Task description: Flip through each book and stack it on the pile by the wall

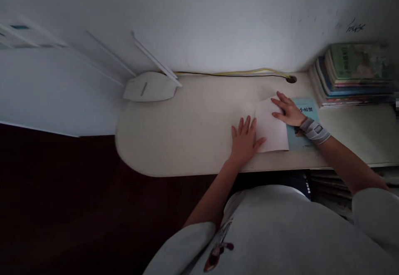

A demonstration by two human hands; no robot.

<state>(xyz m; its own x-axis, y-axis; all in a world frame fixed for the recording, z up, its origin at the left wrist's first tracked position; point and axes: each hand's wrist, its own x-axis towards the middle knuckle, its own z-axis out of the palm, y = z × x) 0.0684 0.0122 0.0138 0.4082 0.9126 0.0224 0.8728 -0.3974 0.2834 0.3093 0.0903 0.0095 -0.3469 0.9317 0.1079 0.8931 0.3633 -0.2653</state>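
A sheet of white paper [271, 125] lies folded on the pale rounded desk [174, 142], its right part over a light blue book [307, 111] with dark characters on its cover. My right hand [288, 109] rests flat on the paper's upper right, fingers spread and pressing down, with a grey wrist brace [314, 130] on that wrist. My left hand [245, 142] lies flat on the desk, its thumb reaching over the paper's left edge. The book's lower part shows beyond the paper, and my right hand hides part of its cover.
A stack of books [352, 75] stands at the desk's back right corner. A white lamp base [149, 86] sits at the back left. A yellow and black cable [233, 74] runs along the wall into a desk grommet [291, 79]. Dark floor lies left of the desk.
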